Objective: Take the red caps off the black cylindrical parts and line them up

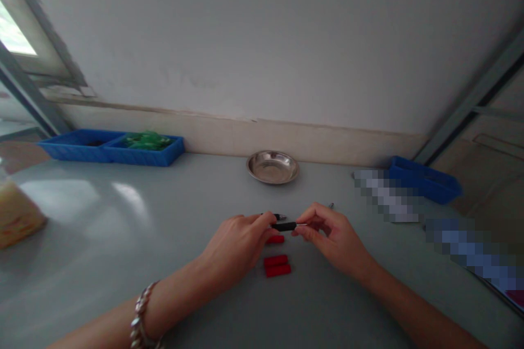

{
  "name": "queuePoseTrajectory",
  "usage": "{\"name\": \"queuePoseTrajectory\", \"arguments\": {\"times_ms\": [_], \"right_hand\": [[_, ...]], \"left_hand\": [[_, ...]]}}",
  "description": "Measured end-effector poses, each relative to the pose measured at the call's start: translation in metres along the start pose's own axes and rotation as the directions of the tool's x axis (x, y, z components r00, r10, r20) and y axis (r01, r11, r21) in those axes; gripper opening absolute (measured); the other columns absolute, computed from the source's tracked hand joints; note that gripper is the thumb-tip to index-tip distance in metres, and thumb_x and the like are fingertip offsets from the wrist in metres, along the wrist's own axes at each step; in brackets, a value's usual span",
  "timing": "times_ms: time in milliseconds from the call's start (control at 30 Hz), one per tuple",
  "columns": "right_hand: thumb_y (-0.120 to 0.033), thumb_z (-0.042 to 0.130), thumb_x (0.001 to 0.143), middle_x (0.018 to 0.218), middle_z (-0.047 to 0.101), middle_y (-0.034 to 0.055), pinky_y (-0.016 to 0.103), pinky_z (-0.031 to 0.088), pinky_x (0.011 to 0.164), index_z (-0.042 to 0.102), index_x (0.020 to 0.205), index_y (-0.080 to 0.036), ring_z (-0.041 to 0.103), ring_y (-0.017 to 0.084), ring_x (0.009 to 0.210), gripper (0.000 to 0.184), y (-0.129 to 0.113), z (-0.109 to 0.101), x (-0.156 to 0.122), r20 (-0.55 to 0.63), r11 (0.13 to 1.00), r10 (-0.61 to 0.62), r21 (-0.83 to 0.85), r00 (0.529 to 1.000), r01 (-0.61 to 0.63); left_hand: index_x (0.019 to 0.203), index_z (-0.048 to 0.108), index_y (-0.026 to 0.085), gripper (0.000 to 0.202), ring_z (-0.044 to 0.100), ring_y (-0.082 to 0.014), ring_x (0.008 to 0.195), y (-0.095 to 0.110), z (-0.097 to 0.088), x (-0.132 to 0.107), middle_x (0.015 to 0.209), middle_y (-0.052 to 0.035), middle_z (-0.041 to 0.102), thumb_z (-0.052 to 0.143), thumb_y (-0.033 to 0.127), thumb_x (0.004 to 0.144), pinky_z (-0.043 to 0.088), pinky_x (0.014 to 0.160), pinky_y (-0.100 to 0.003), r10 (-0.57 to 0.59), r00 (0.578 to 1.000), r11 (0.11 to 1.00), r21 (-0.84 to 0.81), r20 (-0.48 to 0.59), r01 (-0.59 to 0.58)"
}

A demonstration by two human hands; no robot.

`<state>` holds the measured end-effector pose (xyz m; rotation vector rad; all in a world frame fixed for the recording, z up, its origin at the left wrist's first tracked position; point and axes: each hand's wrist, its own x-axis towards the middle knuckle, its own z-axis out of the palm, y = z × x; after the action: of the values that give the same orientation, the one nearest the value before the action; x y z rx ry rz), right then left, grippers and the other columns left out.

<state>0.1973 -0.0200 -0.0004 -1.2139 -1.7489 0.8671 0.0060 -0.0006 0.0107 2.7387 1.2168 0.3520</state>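
Between both hands — left hand [241, 242] and right hand [331, 234] each pinching an end — a black pen barrel [284, 226] is mid-assembly above red caps [277, 265], needing a straight push together.

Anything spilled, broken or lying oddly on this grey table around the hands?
Nothing stands out. The left hand and right hand hold a small black rod-shaped part between them; three small red cylindrical pieces lie neatly below. The round steel dish sits upright and the blue plastic trays rest squarely by the wall.

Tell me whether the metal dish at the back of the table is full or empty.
Empty: the metal dish shows only its bare shiny bottom, nothing lying in it.
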Motion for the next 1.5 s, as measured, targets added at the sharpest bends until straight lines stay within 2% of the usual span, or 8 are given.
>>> {"name": "queuePoseTrajectory", "arguments": {"times_ms": [233, 400, 633, 833, 967, 1067, 1267, 1500], "right_hand": [[-0.024, 0.055, 0.076, 0.066, 0.059, -0.0011, 0.021, 0.038, 0.055, 0.058, 0.073, -0.018, 0.050, 0.009, 0.059, 0.008, -0.002, -0.003, -0.001, -0.031, 0.967, -0.160, -0.207, 0.987, 0.150], [-0.024, 0.057, 0.075, 0.068, 0.062, -0.0004, 0.021, 0.040, 0.056, 0.060, 0.075, -0.019, 0.054, 0.010, 0.062, 0.006, -0.003, -0.003, -0.002, -0.063, 0.944, -0.236, -0.252, 0.970, 0.213], [-0.023, 0.056, 0.077, 0.073, 0.065, 0.0005, 0.021, 0.043, 0.062, 0.061, 0.081, -0.019, 0.058, 0.011, 0.066, 0.008, 0.001, -0.003, -0.002, -0.026, 0.895, -0.323, -0.333, 0.946, 0.297], [-0.018, 0.056, 0.076, 0.071, 0.066, 0.0004, 0.019, 0.045, 0.061, 0.061, 0.079, -0.018, 0.059, 0.009, 0.063, 0.006, -0.002, -0.002, -0.004, -0.045, 0.867, -0.408, -0.333, 0.912, 0.371], [-0.013, 0.052, 0.077, 0.074, 0.067, 0.0006, 0.020, 0.046, 0.065, 0.060, 0.079, -0.020, 0.061, 0.010, 0.068, 0.011, -0.003, -0.004, -0.006, -0.063, 0.868, -0.439, -0.290, 0.896, 0.404], [-0.015, 0.050, 0.077, 0.075, 0.067, 0.0011, 0.022, 0.047, 0.065, 0.061, 0.079, -0.020, 0.061, 0.011, 0.068, 0.012, -0.003, -0.009, -0.005, -0.111, 0.874, -0.414, -0.325, 0.903, 0.361], [-0.021, 0.049, 0.078, 0.072, 0.066, 0.0004, 0.022, 0.045, 0.062, 0.062, 0.081, -0.019, 0.059, 0.011, 0.064, 0.014, 0.000, -0.017, 0.001, -0.177, 0.889, -0.267, -0.424, 0.947, 0.172], [-0.013, 0.046, 0.074, 0.064, 0.061, 0.0005, 0.022, 0.042, 0.055, 0.060, 0.076, -0.016, 0.054, 0.011, 0.057, 0.014, 0.011, -0.017, 0.006, -0.138, 0.853, -0.150, -0.519, 0.979, 0.057]], "left_hand": [[0.094, 0.049, 0.014, 0.024, 0.061, -0.0205, 0.064, 0.001, -0.001, -0.001, 0.073, -0.0073, 0.064, 0.027, 0.022, 0.089, 0.045, 0.056, -0.028, -0.052, 0.997, 0.996, -0.066, 0.054, 0.056], [0.094, 0.050, 0.014, 0.025, 0.060, -0.0181, 0.062, 0.000, 0.000, -0.001, 0.073, -0.0072, 0.064, 0.027, 0.023, 0.089, 0.043, 0.055, -0.026, -0.068, 0.997, 0.995, -0.070, 0.045, 0.071], [0.093, 0.051, 0.014, 0.027, 0.059, -0.0188, 0.063, -0.003, 0.002, -0.001, 0.071, -0.0069, 0.062, 0.026, 0.026, 0.090, 0.042, 0.057, -0.028, -0.055, 0.997, 0.995, -0.080, 0.063, 0.060], [0.094, 0.051, 0.015, 0.027, 0.057, -0.0175, 0.062, -0.005, 0.002, 0.000, 0.075, -0.0073, 0.062, 0.027, 0.024, 0.090, 0.040, 0.055, -0.026, -0.046, 0.998, 0.990, -0.133, 0.046, 0.052], [0.089, 0.053, 0.015, 0.028, 0.055, -0.0152, 0.056, -0.006, 0.001, 0.002, 0.067, -0.0048, 0.060, 0.027, 0.024, 0.090, 0.037, 0.051, -0.023, -0.056, 0.998, 0.989, -0.133, 0.040, 0.061], [0.090, 0.052, 0.015, 0.026, 0.056, -0.0155, 0.056, -0.009, 0.002, 0.003, 0.067, -0.0046, 0.061, 0.028, 0.023, 0.090, 0.038, 0.051, -0.024, -0.072, 0.997, 0.995, -0.070, 0.040, 0.075], [0.100, 0.051, 0.015, 0.027, 0.060, -0.0241, 0.063, -0.017, -0.002, 0.007, 0.070, -0.0088, 0.063, 0.032, 0.031, 0.089, 0.041, 0.055, -0.031, -0.113, 0.993, 0.974, 0.199, 0.027, 0.105], [0.090, 0.054, 0.019, 0.018, 0.060, -0.0225, 0.067, -0.020, -0.004, 0.007, 0.075, -0.0069, 0.064, 0.041, 0.029, 0.085, 0.041, 0.054, -0.027, -0.098, 0.984, 0.978, 0.197, 0.148, 0.068]]}}
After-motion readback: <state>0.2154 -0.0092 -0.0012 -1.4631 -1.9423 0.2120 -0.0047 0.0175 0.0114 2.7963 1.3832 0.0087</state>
